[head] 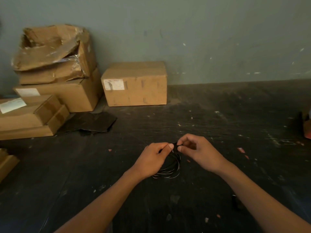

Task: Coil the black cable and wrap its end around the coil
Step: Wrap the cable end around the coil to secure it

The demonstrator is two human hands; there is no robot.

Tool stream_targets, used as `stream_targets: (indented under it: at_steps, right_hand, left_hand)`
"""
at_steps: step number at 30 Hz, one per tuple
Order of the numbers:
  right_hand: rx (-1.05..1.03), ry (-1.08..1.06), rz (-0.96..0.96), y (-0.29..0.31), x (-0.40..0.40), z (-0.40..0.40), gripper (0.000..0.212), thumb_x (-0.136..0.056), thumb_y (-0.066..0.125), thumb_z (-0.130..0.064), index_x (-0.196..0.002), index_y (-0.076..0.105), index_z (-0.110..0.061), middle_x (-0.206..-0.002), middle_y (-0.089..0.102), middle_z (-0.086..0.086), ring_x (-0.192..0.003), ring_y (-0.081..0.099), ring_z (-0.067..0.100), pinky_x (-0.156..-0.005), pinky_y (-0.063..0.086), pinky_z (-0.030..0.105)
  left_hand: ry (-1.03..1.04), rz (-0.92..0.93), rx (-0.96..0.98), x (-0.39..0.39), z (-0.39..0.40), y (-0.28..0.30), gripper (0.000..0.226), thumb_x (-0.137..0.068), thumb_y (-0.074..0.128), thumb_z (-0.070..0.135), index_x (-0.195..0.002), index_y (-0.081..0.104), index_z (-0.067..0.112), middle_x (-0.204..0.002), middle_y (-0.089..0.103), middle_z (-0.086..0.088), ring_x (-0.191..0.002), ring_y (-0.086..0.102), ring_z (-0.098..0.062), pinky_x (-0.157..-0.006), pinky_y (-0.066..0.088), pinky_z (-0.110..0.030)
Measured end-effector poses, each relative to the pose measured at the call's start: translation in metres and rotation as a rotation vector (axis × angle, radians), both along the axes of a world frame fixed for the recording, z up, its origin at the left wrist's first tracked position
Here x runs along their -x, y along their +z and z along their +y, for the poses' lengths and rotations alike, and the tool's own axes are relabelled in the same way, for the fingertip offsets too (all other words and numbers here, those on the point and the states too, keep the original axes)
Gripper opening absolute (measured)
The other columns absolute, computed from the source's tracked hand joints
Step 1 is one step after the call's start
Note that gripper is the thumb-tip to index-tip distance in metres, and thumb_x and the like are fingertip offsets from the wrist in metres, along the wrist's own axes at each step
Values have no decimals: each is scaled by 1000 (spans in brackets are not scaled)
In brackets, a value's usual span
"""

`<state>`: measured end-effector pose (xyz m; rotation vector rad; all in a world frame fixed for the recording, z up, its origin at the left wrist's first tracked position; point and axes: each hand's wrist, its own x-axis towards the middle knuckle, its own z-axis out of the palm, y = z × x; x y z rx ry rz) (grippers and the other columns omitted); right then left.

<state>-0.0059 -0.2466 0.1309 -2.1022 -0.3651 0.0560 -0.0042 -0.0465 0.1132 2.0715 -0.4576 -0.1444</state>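
A thin black cable (175, 166) hangs in a round coil of several loops between my two hands, low in the middle of the view. My left hand (152, 159) pinches the top of the coil with thumb and fingers. My right hand (197, 152) pinches the same top part from the right, thumb and forefinger closed on a short black piece of the cable. The two thumbs nearly touch. The coil's left side is hidden behind my left hand. Its lower loops catch light just above the dark floor (218, 123).
Stacked cardboard boxes (55, 91) stand at the left against the grey-green wall, one torn open on top. A closed box (136, 84) sits beside them. A dark flat sheet (90, 122) lies in front. An orange object (307, 128) is at the right edge.
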Motion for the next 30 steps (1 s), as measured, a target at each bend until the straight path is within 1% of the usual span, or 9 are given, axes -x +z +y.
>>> stream_targets:
  at_steps: [3,9,14,17,19,23,25,27,30]
  right_hand:
    - [64,22,-69,1,0,0,10,-90,65,-22,-93,64,-32,-87,67,-4,-78,63,7,-73,57,38]
    - [99,21,-127,0,2,-1,11,-88,67,-25,-86,62,-34,-96,55,-10,-90,57,5,-78,55,35]
    - [-29,78,-160,-4,4,2,18,-89,65,-14,-87,63,-31,-98,49,-5,-91,54,3,-74,45,13]
    - [-174,78,-95,-7,5,-1,14,-89,65,-11,-87,65,-25,-98,49,0,-86,53,5,-73,44,25]
    - [-259,79,-51,-5,6,-3,16,-89,64,-14,-86,65,-29,-99,50,-1,-89,54,7,-77,45,29]
    - [-260,139,30,-1,8,-1,8,-90,61,-25,-86,66,-30,-99,54,1,-87,55,4,-74,44,23]
    - [-250,131,105,-3,8,-1,23,-92,52,-40,-85,67,-23,-93,59,-3,-84,56,4,-74,43,25]
    - [-260,53,183,-5,7,-2,42,-90,46,-51,-83,68,-16,-86,63,-9,-81,58,5,-73,45,28]
    - [-234,-5,177,-7,4,-3,29,-88,61,-41,-81,68,-15,-70,65,-7,-68,61,4,-63,47,18]
  left_hand:
    - [7,47,24,-1,0,1,42,-102,45,40,-82,61,6,-47,39,15,-44,34,-1,-47,29,-19]
    - [-6,47,41,1,-2,6,38,-102,49,34,-70,62,18,-47,41,15,-44,37,-1,-45,31,-13]
    - [128,358,293,3,-7,4,35,-98,56,37,-68,71,25,-44,40,11,-36,33,-4,-38,27,-18]
    - [119,418,334,1,-10,7,36,-97,57,37,-66,73,28,-44,41,12,-37,33,-4,-38,27,-19]
    - [148,406,324,-2,-9,8,35,-97,57,36,-68,74,27,-43,44,13,-38,35,-4,-39,29,-19]
    - [161,258,232,-4,-4,3,30,-99,55,31,-80,74,17,-46,54,17,-40,44,3,-42,33,-11]
    - [143,153,167,-3,-3,-1,33,-99,55,29,-76,72,13,-46,50,16,-42,41,1,-44,31,-17]
    - [97,50,93,-2,-1,-3,35,-100,55,27,-68,67,21,-46,49,15,-42,41,0,-44,31,-16]
    - [32,-56,-16,-4,-1,-7,30,-100,54,28,-74,68,25,-50,55,16,-43,46,1,-44,34,-11]
